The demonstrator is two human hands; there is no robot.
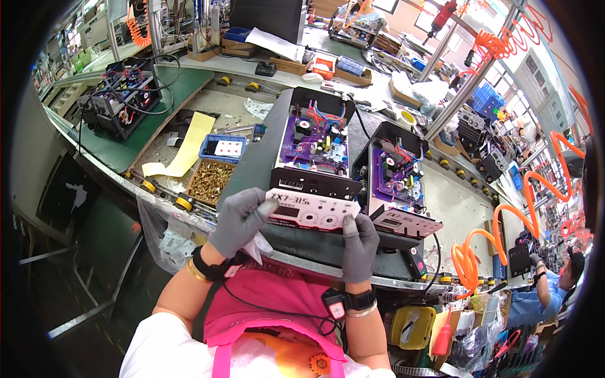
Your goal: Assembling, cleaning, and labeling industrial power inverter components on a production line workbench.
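Note:
A white front panel label with round holes and a dark window is stretched between my two gloved hands. Its left end is pinched by my left hand, its right end by my right hand. Just behind it stands an open machine housing, its black front bearing a small display and holes; whether the label touches it I cannot tell. Inside the housing sits a purple circuit board with red and blue wires. A white paper-like piece shows below my left hand.
To the right stands a second open unit with its panel label on. Left of the housing are a bin of brass-coloured hardware, a blue tray and yellow paper. An orange coiled hose hangs at right; a co-worker sits beyond.

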